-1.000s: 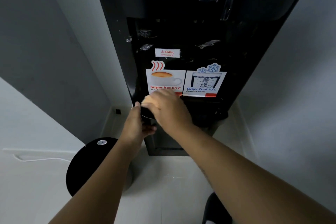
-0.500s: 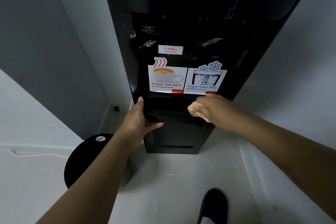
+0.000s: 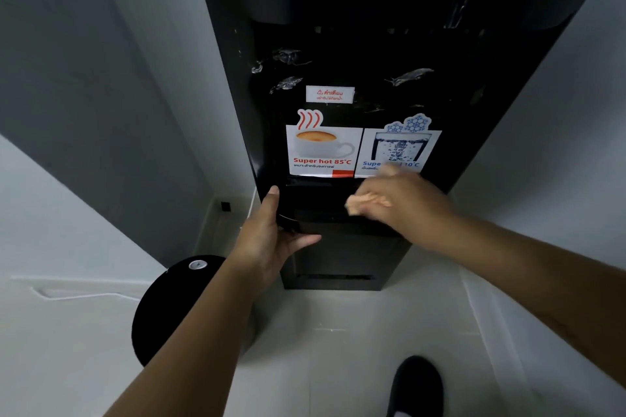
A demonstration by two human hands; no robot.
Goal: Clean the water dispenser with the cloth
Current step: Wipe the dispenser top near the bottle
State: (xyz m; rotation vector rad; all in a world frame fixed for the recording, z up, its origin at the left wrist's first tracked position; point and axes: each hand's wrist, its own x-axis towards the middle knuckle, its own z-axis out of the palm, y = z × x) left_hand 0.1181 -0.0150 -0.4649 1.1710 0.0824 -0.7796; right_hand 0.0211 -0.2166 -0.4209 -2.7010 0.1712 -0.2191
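Observation:
A tall black water dispenser [image 3: 389, 44] stands against the wall, with a hot-drink sticker [image 3: 321, 151] and a cold-water sticker [image 3: 399, 145] on its front. My left hand [image 3: 271, 237] grips the left edge of the dark tray section under the stickers. My right hand [image 3: 403, 203], blurred by motion, presses a small pale orange cloth [image 3: 364, 203] against the front just below the cold-water sticker. Only the cloth's left end shows past my fingers.
A round black lidded bin [image 3: 176, 308] stands on the pale floor at the left of the dispenser. A black shoe [image 3: 418, 386] shows at the bottom. Grey walls close in on both sides.
My right hand swept the cloth from the left, under the hot sticker, to the right side, and now sits a little higher against the cold sticker. My left hand keeps its grip.

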